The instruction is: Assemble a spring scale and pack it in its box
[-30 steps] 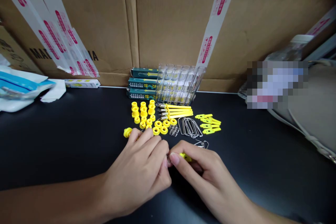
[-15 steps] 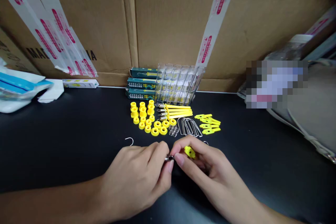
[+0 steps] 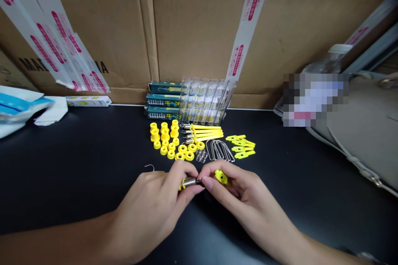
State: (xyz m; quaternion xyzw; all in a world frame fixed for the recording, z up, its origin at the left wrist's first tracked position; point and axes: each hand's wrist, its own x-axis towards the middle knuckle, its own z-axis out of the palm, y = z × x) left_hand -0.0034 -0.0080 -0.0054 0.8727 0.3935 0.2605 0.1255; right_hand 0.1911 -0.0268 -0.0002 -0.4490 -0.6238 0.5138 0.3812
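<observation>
My left hand (image 3: 152, 201) is closed around a silver metal spring (image 3: 189, 181) with a yellow end; the rest of that piece is hidden in the palm. At the spring's right tip, my right hand (image 3: 245, 194) pinches the small dark wire end between thumb and forefinger. A flat bright-yellow tab with a hole (image 3: 221, 177) is also tucked behind the thumb of the right hand. Both hands nearly meet above the black table (image 3: 77, 165). Just behind the left hand shows a curved wire hook (image 3: 149, 167).
Beyond my hands lie yellow collars and rings (image 3: 165, 133), yellow strips with springs (image 3: 205, 132), small coils (image 3: 202, 156), bent wire loops (image 3: 220, 151) and yellow tabs (image 3: 244, 149). Clear tubes (image 3: 205, 99) lean on green boxes (image 3: 160, 99). A bag (image 3: 357, 128) stands right.
The fingers of my left hand have opened up slightly around the piece, so more of the silver spring and its yellow end shows. The whole view has shifted a little.
</observation>
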